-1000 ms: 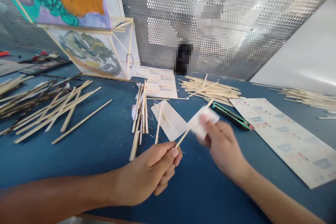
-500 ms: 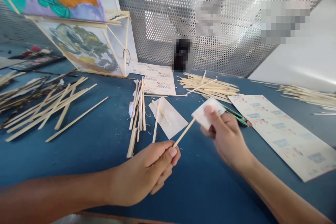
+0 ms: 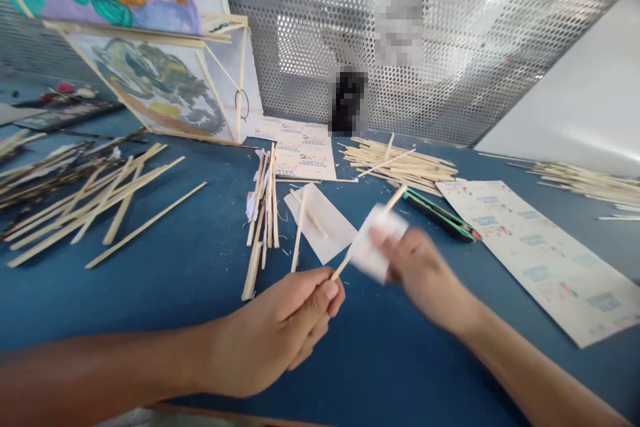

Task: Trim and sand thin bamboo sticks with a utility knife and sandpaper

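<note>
1. Perforated metal panelling (image 3: 450, 80) backs a blue table (image 3: 385, 360) strewn with thin wooden sticks (image 3: 405, 167); the worked stick (image 3: 341, 268) slants above its middle, gripped at the near end.
2. Left hand (image 3: 295, 323): fingers curled into a snug fist round the stick, thumb laid on top. That hold looks right for steadying — firm, yet ideally not so tight that the thin wood flexes.
3. Right hand (image 3: 426, 275): thumb pressed on a small white paper (image 3: 366, 257), fingers tucked beneath, pinching it against the stick's mid-length. Blur hides whether it wraps fully round. Probably abrasive, going by the printed sheet (image 3: 540, 260) at right.
4. Light, even pressure should serve best — strokes along the grain, with the stick turned so each face gets its share.
5. The far tip shows near the green-and-black cutter (image 3: 443, 217); longer strokes would want clearance there.
</note>
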Action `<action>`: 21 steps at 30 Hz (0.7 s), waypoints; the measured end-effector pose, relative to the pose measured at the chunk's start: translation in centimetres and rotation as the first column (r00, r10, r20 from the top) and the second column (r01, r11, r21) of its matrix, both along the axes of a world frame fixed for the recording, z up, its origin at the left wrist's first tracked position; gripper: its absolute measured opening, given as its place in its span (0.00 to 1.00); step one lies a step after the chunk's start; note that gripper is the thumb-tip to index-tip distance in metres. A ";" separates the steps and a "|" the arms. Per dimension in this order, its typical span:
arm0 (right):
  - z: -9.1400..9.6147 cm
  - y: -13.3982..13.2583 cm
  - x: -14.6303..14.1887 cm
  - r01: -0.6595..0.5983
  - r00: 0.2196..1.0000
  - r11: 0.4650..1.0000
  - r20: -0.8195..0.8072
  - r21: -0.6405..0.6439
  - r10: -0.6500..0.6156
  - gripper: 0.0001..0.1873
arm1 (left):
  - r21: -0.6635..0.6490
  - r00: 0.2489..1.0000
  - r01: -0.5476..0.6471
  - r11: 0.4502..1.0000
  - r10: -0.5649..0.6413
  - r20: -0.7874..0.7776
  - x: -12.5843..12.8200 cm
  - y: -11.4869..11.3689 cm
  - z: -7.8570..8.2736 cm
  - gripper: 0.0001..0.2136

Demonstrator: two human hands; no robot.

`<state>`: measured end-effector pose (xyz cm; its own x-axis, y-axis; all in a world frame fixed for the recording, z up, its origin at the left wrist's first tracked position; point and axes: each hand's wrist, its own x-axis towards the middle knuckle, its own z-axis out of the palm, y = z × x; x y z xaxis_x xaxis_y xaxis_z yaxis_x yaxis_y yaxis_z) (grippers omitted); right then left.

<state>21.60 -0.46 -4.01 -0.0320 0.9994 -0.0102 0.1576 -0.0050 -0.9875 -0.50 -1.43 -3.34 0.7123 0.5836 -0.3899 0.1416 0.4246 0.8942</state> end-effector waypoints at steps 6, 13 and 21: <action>-0.4 -0.2 -0.3 0.059 0.997 0.998 -0.046 -0.004 -0.059 0.34 | -0.012 1.000 -0.022 1.000 0.022 0.007 -0.1 0.0 -0.3 0.23; -1.1 0.1 0.0 0.098 0.993 0.995 -0.061 0.012 -0.097 0.35 | -0.010 0.999 -0.038 0.999 0.039 0.014 0.0 0.0 -0.3 0.23; 0.0 0.0 -0.4 -0.045 0.999 0.997 0.022 -0.070 0.047 0.36 | -0.020 0.999 -0.050 0.999 0.050 0.013 0.0 0.1 -0.5 0.23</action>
